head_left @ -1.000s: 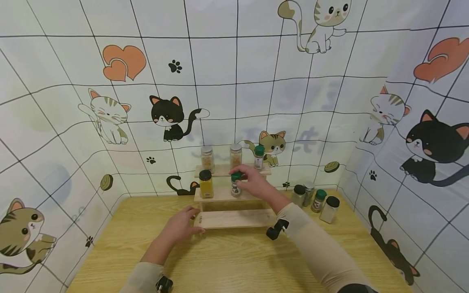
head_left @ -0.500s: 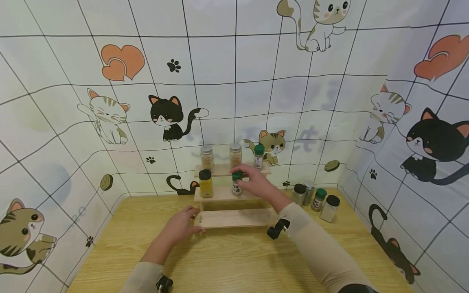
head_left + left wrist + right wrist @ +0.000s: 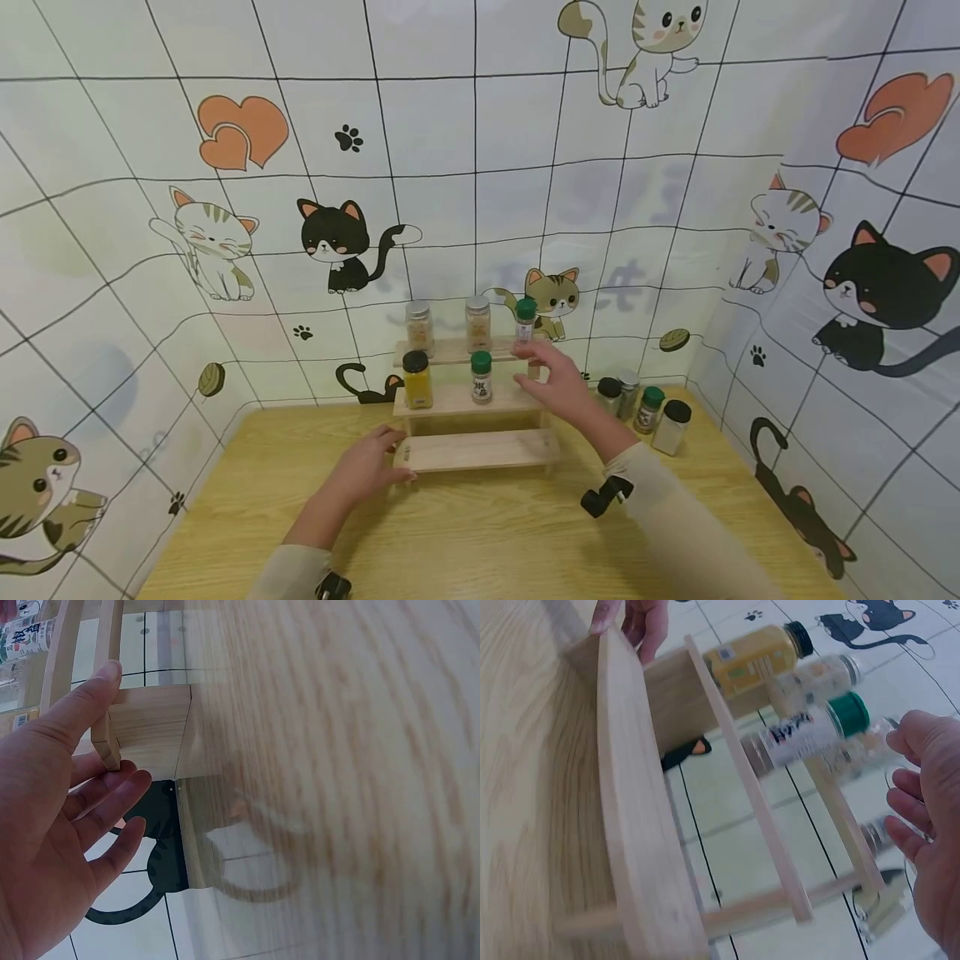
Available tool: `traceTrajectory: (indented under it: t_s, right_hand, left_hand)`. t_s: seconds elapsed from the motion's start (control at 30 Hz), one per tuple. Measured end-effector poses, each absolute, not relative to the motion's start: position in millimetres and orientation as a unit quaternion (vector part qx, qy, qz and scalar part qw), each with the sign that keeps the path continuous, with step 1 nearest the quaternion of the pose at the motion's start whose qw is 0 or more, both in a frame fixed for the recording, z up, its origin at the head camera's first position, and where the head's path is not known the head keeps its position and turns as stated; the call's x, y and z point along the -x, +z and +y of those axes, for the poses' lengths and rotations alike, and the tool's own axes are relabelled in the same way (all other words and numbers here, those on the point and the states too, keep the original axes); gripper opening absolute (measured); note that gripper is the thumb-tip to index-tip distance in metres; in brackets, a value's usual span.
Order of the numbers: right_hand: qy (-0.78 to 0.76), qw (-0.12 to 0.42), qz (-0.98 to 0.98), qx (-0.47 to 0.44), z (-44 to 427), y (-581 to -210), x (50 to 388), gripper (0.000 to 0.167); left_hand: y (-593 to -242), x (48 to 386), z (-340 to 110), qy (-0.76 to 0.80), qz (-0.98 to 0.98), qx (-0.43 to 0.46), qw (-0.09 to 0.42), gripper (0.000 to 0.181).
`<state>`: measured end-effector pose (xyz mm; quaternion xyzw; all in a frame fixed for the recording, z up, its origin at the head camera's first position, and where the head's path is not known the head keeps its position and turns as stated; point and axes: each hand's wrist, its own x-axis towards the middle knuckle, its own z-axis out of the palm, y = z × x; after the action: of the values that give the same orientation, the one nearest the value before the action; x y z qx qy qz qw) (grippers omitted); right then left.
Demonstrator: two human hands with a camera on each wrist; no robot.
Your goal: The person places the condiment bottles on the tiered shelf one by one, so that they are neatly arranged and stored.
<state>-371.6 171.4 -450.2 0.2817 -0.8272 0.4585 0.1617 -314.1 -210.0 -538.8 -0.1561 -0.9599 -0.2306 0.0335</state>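
Note:
A three-tier wooden spice rack [image 3: 480, 452] stands on the table against the wall. My left hand [image 3: 365, 467] holds the left end of its lowest board, thumb on one face and fingers on the other in the left wrist view. On the middle tier a green-capped spice jar [image 3: 482, 385] stands upright, with a black-lidded jar of yellow contents [image 3: 417, 387] to its left. My right hand [image 3: 558, 387] is off the jar, its fingers loosely bent around nothing, near the right end of the upper tiers. It partly covers the lower part of another green-capped jar [image 3: 525, 312].
Two silver-lidded jars, left [image 3: 420, 332] and middle [image 3: 477, 327], share the top tier with that green-capped jar. To the right of the rack, several more jars stand on the table, including a black-lidded one with pale contents [image 3: 671, 428]. A cat-patterned tiled wall covering [image 3: 442, 208] rises behind.
My right hand has let go of the green-capped jar on the middle tier and moved right. The jar stays upright there. My left hand keeps its place on the rack.

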Motion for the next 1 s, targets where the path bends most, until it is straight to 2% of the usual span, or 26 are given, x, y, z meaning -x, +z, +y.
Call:
traceTrajectory:
  t_s: [0.1,0.37,0.63,0.87,1.0]
  right_hand:
    - [0.443,0.187,-0.836,-0.263,200.1,-455.3,361.0,0.032]
    - [0.437,0.196,-0.861,-0.17,278.4,-465.5,329.1,0.025]
    - [0.399,0.275,-0.872,-0.073,330.6,-481.6,309.2,0.022]
    - [0.396,0.3,-0.868,-0.002,355.0,-495.3,306.3,0.029]
    - [0.396,0.289,-0.871,0.025,363.1,-503.3,307.5,0.036]
  left_hand:
    - [-540.4,314.1,-210.0,-0.23,-0.96,0.156,0.033,0.072]
    - [-541.8,316.3,-210.2,-0.231,-0.961,0.152,0.022,0.073]
    - [-539.3,314.4,-210.6,-0.225,-0.963,0.144,0.017,0.074]
    - [-537.4,311.9,-209.4,-0.221,-0.964,0.148,0.018,0.074]
    - [-535.6,310.9,-209.0,-0.22,-0.964,0.146,0.019,0.073]
